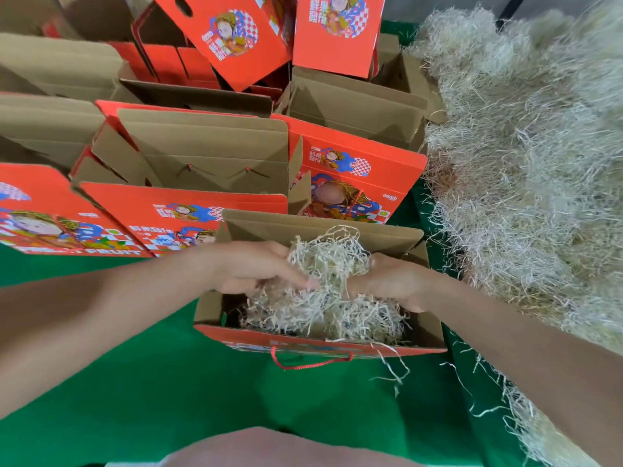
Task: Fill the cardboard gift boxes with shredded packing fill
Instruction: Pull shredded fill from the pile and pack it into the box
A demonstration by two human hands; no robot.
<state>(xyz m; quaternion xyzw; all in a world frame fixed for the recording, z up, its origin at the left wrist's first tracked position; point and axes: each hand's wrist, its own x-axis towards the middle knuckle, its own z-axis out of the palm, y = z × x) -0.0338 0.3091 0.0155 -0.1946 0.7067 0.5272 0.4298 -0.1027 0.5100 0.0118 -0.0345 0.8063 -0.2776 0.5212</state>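
An open red cardboard gift box (215, 311) with a red cord handle (310, 364) stands on the green cloth right in front of me. Pale shredded fill (323, 315) lies inside it. Above the box, my left hand (256, 267) and my right hand (391, 281) hold a clump of shredded fill (328, 257) between them, fingers curled into the strands. The clump hangs over the box opening and touches the fill below.
A large heap of shredded fill (526, 163) covers the right side. Several open and flat red gift boxes (202, 153) crowd the back and left. Green cloth (202, 392) spreads in front, with loose strands (394, 375) by the box.
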